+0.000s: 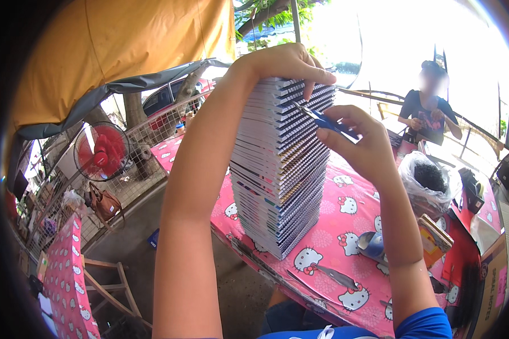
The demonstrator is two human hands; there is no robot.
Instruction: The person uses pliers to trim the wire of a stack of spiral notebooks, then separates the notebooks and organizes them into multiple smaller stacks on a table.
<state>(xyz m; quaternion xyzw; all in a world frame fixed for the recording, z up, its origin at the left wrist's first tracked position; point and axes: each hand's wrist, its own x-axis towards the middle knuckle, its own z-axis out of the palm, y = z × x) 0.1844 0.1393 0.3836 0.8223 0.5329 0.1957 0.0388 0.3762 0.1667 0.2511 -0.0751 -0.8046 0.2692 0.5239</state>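
Note:
A tall stack of spiral notebooks [302,169] stands on the table, its coiled edges facing right and its pale page edges facing left. My left hand [291,62] bends over the top of the stack, gripping the uppermost spiral notebook [316,89] near its coiled edge. In my right hand [359,138] is a pair of blue-handled pliers [329,122], held between thumb and fingers. Their metal tip meets the coils near the top, just under my left fingers; whether it bites on a wire is too small to tell.
A pink patterned cloth covers the table [345,209]. On the right are a plastic bag of dark coils [427,175], a blue rounded object [373,246], small notebooks [434,240] and a cardboard box [495,282]. Another person [430,110] is beyond; a red fan [102,151] stands left.

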